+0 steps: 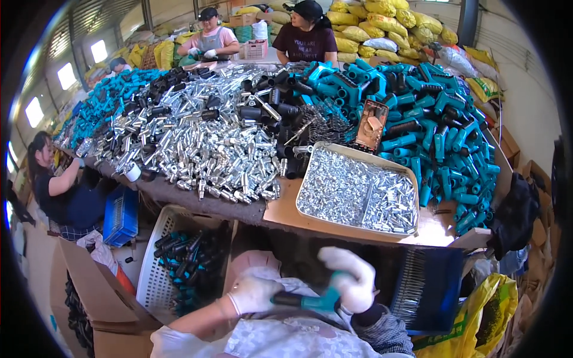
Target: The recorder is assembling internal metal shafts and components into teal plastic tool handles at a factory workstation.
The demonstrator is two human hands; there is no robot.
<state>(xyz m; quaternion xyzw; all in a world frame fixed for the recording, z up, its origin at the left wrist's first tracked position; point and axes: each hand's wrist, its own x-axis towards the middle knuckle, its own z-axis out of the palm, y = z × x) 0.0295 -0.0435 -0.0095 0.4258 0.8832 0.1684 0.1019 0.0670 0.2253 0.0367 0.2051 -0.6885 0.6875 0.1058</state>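
Observation:
My left hand (255,295), in a white glove, is closed round the black end of a teal and black plastic pistol-shaped handle (315,302), held level over my lap. At its teal head is my right hand (353,285), also gloved in white. Its fingers curl round that end, and motion blurs the upper part of the hand. A patterned apron (280,337) covers my lap below. Beyond my hands, the table carries a shallow tray (304,210) of small silver metal parts.
Heaps of silver metal fittings (221,152) and teal plastic handles (456,143) cover the table. A white basket (156,262) of black-and-teal pieces stands at lower left. A blue bin (439,286) with thin metal rods sits right, near a yellow sack (486,316). Several people work around the table.

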